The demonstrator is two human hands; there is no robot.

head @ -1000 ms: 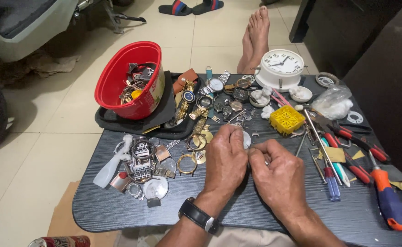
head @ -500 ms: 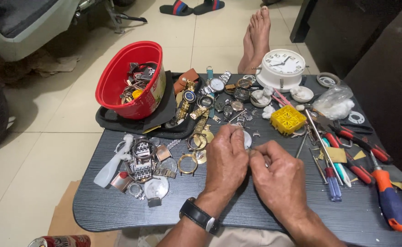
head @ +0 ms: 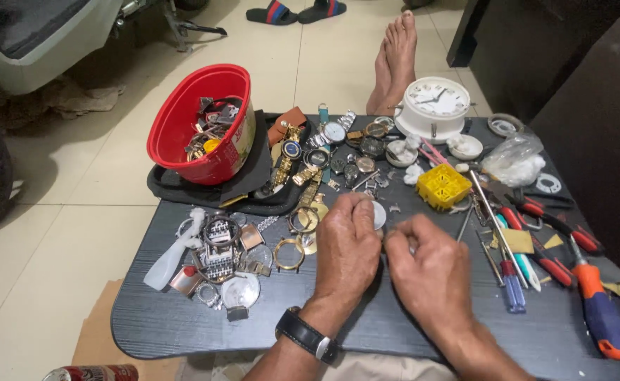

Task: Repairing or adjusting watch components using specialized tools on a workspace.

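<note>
**Two hands close together over a cluttered watch table**

The left hand [head: 349,243] and right hand [head: 430,271] meet above the dark table [head: 183,324], fingertips pinching a small round watch part [head: 378,215]. A red bowl [head: 204,123] of parts tilts behind; a white clock [head: 433,106] stands beyond.

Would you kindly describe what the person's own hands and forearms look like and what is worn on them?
Both forearms are bare, with no sleeves in view. The left hand has a black wristwatch with a dark strap around its wrist. The right hand wears no glove, and no ring or band shows on it. The fingers of both hands are uncovered.
</note>
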